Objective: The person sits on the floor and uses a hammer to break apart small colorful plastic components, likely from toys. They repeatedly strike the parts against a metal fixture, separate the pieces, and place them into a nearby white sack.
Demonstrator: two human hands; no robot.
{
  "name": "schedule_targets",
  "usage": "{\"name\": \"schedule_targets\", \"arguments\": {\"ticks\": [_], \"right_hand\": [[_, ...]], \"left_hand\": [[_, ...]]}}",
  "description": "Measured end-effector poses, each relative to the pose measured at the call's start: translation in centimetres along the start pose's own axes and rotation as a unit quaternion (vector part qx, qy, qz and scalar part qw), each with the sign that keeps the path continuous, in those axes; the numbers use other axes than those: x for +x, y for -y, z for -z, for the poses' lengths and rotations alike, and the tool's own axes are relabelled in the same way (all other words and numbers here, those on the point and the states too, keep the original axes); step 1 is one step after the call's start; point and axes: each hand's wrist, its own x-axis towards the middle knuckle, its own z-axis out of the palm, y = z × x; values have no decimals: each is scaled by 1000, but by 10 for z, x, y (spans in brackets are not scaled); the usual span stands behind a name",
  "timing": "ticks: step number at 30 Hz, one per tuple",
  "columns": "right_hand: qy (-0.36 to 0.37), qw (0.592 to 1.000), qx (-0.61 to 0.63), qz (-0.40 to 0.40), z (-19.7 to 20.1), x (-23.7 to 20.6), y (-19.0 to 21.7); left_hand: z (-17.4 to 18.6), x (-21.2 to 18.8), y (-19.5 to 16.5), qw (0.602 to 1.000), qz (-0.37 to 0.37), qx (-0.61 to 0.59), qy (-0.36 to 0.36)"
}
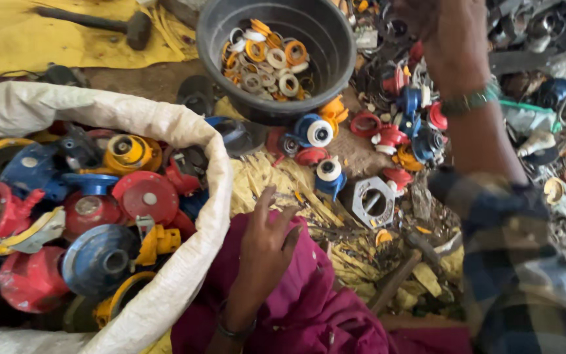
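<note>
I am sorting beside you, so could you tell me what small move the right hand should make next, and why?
Probably lower the right hand onto the loose pile of plastic parts just beneath it: it hovers open above them and appears empty, while the left hand rests idle on the magenta cloth.

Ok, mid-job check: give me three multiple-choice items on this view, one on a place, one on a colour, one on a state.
1. Where do the small rings lie?
A. in the black tub
B. in the white sack
C. on the yellow cloth

2. What colour is the cloth under the left hand?
A. green
B. magenta
C. white

3. How is the left hand?
A. closed on a hammer
B. closed on a ring
C. open, holding nothing

Key: 1 A, the rings sit inside the black tub. 2 B, the left hand rests on magenta cloth. 3 C, its fingers are spread and hold nothing; the hammer lies apart on the yellow cloth.
</note>
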Motion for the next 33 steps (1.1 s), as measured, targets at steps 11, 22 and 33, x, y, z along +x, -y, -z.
{"name": "schedule_targets", "arguments": {"ticks": [11, 22, 33], "right_hand": [[4, 931, -305, -198, 128, -255, 1], [-121, 695, -672, -224, 263, -375, -31], [-123, 644, -684, -320, 275, -379, -98]], "left_hand": [[6, 25, -25, 994, -51, 62, 75], [-214, 68, 17, 987, -106, -112, 51], [-240, 46, 61, 981, 7, -161, 104]]}}
